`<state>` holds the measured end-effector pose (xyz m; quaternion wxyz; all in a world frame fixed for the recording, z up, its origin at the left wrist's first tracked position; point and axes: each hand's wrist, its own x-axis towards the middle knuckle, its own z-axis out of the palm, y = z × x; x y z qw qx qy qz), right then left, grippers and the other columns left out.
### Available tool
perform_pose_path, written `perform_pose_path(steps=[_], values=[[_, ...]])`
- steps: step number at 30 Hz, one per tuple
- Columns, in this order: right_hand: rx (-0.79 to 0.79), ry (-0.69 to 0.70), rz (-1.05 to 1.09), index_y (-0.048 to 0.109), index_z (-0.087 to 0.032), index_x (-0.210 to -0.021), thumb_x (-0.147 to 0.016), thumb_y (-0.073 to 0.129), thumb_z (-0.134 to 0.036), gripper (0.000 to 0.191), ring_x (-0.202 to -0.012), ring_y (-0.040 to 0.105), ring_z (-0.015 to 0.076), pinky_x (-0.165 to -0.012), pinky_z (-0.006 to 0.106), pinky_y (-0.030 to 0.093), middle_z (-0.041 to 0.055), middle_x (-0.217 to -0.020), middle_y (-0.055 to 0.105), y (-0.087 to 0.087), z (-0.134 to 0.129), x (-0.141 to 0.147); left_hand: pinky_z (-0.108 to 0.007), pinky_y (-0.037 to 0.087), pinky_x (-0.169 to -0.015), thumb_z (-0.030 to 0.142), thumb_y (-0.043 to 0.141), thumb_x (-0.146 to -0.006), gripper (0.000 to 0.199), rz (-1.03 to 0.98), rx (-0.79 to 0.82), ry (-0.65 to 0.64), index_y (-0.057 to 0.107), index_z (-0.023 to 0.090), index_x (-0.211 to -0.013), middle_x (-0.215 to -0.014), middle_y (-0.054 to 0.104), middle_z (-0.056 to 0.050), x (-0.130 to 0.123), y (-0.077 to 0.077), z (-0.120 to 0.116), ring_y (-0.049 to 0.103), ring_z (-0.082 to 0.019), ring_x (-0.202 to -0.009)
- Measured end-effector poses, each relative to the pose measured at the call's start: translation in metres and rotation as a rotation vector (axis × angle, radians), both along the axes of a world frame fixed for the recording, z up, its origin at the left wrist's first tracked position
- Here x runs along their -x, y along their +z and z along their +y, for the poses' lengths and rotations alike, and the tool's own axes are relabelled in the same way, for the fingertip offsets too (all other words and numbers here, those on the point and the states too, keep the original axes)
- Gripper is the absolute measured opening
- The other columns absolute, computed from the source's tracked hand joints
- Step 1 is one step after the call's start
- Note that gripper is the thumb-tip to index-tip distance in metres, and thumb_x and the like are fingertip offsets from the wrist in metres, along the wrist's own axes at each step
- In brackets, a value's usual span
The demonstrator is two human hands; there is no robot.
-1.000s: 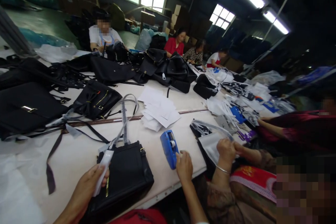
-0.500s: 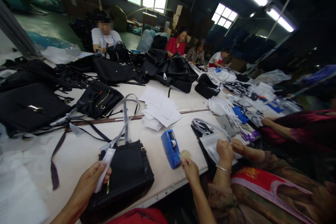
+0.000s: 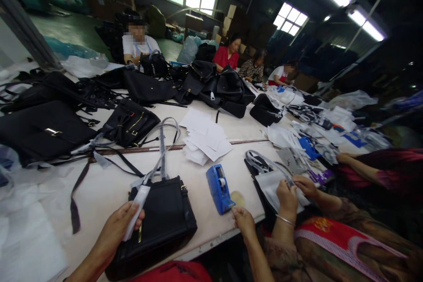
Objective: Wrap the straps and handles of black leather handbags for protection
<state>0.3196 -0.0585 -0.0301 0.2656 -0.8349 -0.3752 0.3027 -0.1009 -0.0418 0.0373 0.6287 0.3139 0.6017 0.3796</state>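
Observation:
My left hand (image 3: 120,222) is closed around a white wrapping strip (image 3: 138,206) that covers part of a strap on a black handbag (image 3: 170,218). The bag lies in front of me, its long handles (image 3: 161,152) sheathed in clear plastic and looping up over the table. At the front of a blue tape dispenser (image 3: 216,185), my right hand (image 3: 244,221) pinches the end of the clear tape. Whether that tape is still joined to the dispenser is hard to see.
White paper sheets (image 3: 208,139) are piled behind the dispenser. Black bags (image 3: 42,128) crowd the left and back of the table. On my right, close by, a co-worker's hands (image 3: 287,196) handle another bag's wrapped handle. Several people sit across the table.
My right hand has shifted slightly right and down beside the dispenser. The whole view has moved a little; my left hand keeps its hold on the strip.

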Motion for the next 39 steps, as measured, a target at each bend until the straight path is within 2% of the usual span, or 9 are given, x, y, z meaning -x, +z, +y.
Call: perform_pose_path(steps=[5,7,9,12,16,20,27,32,39], values=[[0.190,0.106,-0.126,0.049,-0.026,-0.048,-0.067,0.050,-0.038,0.022,-0.062,0.065,0.0310,-0.060,0.042,0.047,0.0119,-0.061,0.064,-0.008,-0.024,-0.005,-0.020,0.041,-0.048,0.055,0.058,-0.081,0.039,-0.035,-0.049,0.053,0.056,0.016,-0.075,-0.065,0.059,0.001,-0.002,0.007,-0.002,0.051,-0.010,-0.053],[0.195,0.195,-0.206,0.055,-0.028,-0.056,-0.071,0.046,-0.040,0.021,-0.070,0.066,0.0321,-0.067,0.043,0.048,0.0118,-0.069,0.068,-0.008,-0.024,-0.003,-0.019,0.038,-0.046,0.055,0.057,-0.081,0.039,-0.049,-0.059,0.073,0.054,0.016,-0.076,-0.065,0.058,0.001,-0.003,0.006,-0.001,0.050,-0.009,-0.051],[0.103,0.301,-0.169,0.062,-0.028,-0.075,-0.075,0.046,-0.048,0.026,-0.078,0.066,0.0309,-0.072,0.041,0.049,0.0098,-0.080,0.070,0.001,-0.012,0.016,-0.018,0.036,-0.045,0.056,0.056,-0.081,0.040,-0.054,-0.062,0.089,0.051,0.017,-0.077,-0.065,0.058,0.001,-0.004,0.003,0.001,0.048,-0.009,-0.050],[-0.064,0.483,0.100,0.063,-0.023,-0.096,-0.080,0.048,-0.056,0.040,-0.078,0.064,0.0251,-0.071,0.034,0.050,0.0072,-0.085,0.069,0.037,0.015,0.085,-0.018,0.035,-0.045,0.056,0.053,-0.082,0.039,-0.046,-0.075,0.093,0.048,0.017,-0.080,-0.065,0.056,0.002,-0.005,-0.003,0.001,0.046,-0.008,-0.049],[-0.175,0.808,0.490,0.062,-0.021,-0.103,-0.089,0.046,-0.043,0.031,-0.067,0.059,0.0154,-0.063,0.025,0.047,0.0023,-0.082,0.065,0.086,0.043,0.200,-0.019,0.035,-0.047,0.053,0.050,-0.085,0.037,-0.011,-0.106,0.041,0.048,0.016,-0.085,-0.064,0.054,0.003,-0.006,-0.008,-0.001,0.045,-0.007,-0.049],[-0.249,1.043,0.584,0.065,-0.022,-0.097,-0.089,0.048,-0.028,0.021,-0.064,0.056,0.0124,-0.060,0.021,0.043,-0.0010,-0.076,0.063,0.092,0.055,0.264,-0.020,0.036,-0.048,0.046,0.053,-0.084,0.032,-0.005,-0.118,-0.011,0.049,0.015,-0.094,-0.069,0.055,0.002,-0.003,-0.008,-0.001,0.049,-0.009,-0.053],[-0.253,1.204,0.347,0.063,-0.024,-0.094,-0.085,0.049,-0.018,0.018,-0.072,0.062,0.0141,-0.067,0.022,0.040,-0.0022,-0.077,0.067,0.084,0.066,0.274,-0.022,0.041,-0.052,0.033,0.054,-0.083,0.032,-0.027,-0.146,-0.044,0.045,0.015,-0.109,-0.075,0.059,0.002,0.004,-0.013,-0.002,0.053,-0.010,-0.056],[-0.198,1.116,0.205,0.051,-0.024,-0.108,-0.081,0.051,-0.016,0.028,-0.065,0.061,0.0158,-0.062,0.023,0.038,-0.0040,-0.069,0.062,0.082,0.066,0.272,-0.023,0.041,-0.053,0.030,0.049,-0.085,0.024,0.006,-0.123,-0.052,0.046,0.017,-0.104,-0.075,0.061,0.000,0.002,-0.013,-0.002,0.055,-0.012,-0.057],[-0.147,1.005,0.358,0.043,-0.023,-0.108,-0.080,0.051,-0.016,0.030,-0.065,0.061,0.0166,-0.062,0.024,0.040,-0.0053,-0.068,0.061,0.073,0.066,0.272,-0.024,0.044,-0.059,0.034,0.056,-0.084,0.028,-0.013,-0.198,-0.046,0.047,0.018,-0.105,-0.082,0.063,0.000,0.000,0.002,-0.005,0.058,-0.013,-0.065]])
